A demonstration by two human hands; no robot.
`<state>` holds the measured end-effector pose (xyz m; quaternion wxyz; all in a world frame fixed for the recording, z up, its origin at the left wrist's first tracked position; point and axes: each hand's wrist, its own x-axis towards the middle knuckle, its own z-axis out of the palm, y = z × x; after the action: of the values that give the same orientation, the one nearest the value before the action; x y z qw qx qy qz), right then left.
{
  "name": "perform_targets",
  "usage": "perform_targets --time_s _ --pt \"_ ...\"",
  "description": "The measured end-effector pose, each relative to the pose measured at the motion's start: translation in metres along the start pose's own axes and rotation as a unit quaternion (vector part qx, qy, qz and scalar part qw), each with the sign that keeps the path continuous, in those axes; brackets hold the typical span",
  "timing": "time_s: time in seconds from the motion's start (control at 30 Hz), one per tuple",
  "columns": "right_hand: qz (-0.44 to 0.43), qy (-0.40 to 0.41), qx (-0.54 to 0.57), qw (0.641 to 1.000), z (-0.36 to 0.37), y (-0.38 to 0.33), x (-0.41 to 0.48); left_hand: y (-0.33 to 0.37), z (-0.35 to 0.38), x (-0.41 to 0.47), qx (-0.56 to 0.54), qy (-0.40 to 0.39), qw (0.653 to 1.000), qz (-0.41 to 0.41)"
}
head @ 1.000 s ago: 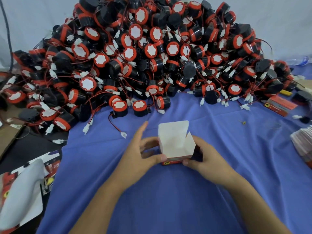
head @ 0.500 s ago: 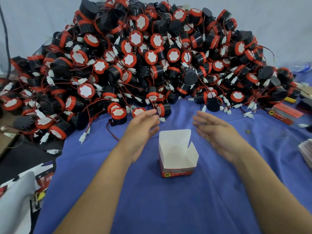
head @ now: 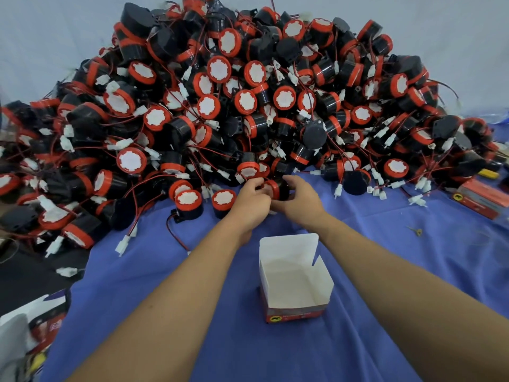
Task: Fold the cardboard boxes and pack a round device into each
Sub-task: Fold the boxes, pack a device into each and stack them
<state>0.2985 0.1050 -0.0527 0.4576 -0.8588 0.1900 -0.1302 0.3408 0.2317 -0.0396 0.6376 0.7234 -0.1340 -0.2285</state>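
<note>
Beyond the open box (head: 294, 285), at the foot of the pile (head: 248, 106), both hands now meet on one round device (head: 276, 188). One second ago they held the box; half a second ago they hovered with fingers spread, one on each side of it; since then they have reached forward and closed. Right hand (head: 300, 201): fingers curled over the black body. Left hand (head: 252, 199): fingers curled against the red rim; whether they also pinch the lead I cannot tell. The box stands alone on the blue cloth (head: 275, 354), folded, mouth up, nothing inside. I judge folding done for this one and the pick under way; packing remains. Edges: the lid flap stands upright on the box's far side, directly between hands and cavity, with a side flap raised on its right, so I expect to lift the device over the flap rather than slide it in. Leads in the pile are tangled, so neighbours may drag along. Room: bare cloth lies left, right and on the near side of the box; far-left of it a loose lead with white connector (head: 122, 245) trails out; a flat red carton (head: 479, 198) sits well apart, far-right.
</note>
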Motion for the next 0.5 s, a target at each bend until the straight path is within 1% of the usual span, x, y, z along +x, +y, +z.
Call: perform_targets --time_s 0.03,0.07,0.13,0.17,0.23,0.27,0.3,0.33,0.4,0.5 --pt "0.011 0.031 -0.008 0.999 -0.002 -0.002 -0.001 0.003 -0.001 -0.005 -0.004 -0.010 1.000 0.003" --pt "0.022 0.052 0.012 0.998 -0.006 -0.003 -0.004 0.007 -0.003 -0.012 -0.005 -0.025 1.000 0.010" --pt "0.037 0.054 0.097 0.993 -0.018 -0.009 -0.013 0.015 -0.008 -0.027 0.020 -0.034 0.998 0.048" --pt "0.040 0.043 0.138 0.989 -0.026 -0.013 -0.021 0.020 -0.011 -0.034 0.034 -0.020 0.996 0.080" --pt "0.031 0.016 0.203 0.979 -0.044 -0.023 -0.037 0.031 -0.018 -0.046 0.056 0.052 0.986 0.147" --pt "0.026 0.003 0.232 0.972 -0.053 -0.028 -0.046 0.038 -0.022 -0.052 0.070 0.088 0.979 0.169" --pt "0.019 -0.009 0.261 0.965 -0.061 -0.034 -0.054 0.045 -0.026 -0.057 0.085 0.107 0.974 0.180" --pt "0.012 -0.016 0.290 0.957 -0.069 -0.040 -0.063 0.053 -0.029 -0.063 0.096 0.107 0.972 0.186" --pt "0.000 -0.019 0.347 0.937 -0.083 -0.052 -0.079 0.065 -0.032 -0.075 0.105 0.082 0.971 0.199" --pt "-0.004 0.000 0.400 0.917 -0.099 -0.067 -0.101 0.081 -0.028 -0.097 0.073 0.083 0.967 0.231"
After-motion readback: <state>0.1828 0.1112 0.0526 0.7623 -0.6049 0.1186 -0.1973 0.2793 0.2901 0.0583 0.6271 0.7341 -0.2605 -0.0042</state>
